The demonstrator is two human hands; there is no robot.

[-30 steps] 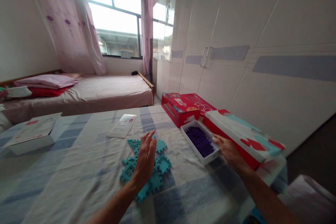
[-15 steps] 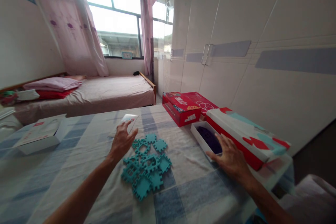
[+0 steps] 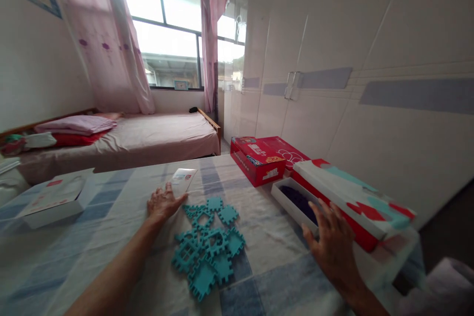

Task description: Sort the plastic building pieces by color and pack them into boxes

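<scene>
My left hand (image 3: 162, 202) lies flat on the checked bedcover, fingers spread, on the near end of a folded leaflet (image 3: 182, 179) and just left of a heap of teal foam puzzle tiles (image 3: 207, 245). My right hand (image 3: 333, 247) hovers open, fingers apart, at the near end of a shallow white box (image 3: 292, 205) that holds purple pieces (image 3: 301, 202). Neither hand holds anything.
Red cartons (image 3: 259, 158) and a long red-and-white box (image 3: 355, 202) stand along the right edge by the wardrobe doors (image 3: 333, 84). A flat white box (image 3: 55, 197) lies at the left. A second bed (image 3: 129, 136) with folded bedding sits under the window.
My left hand left the teal tiles and went forward-left onto the leaflet. My right hand lifted off the white box's side and now hovers open at its near end.
</scene>
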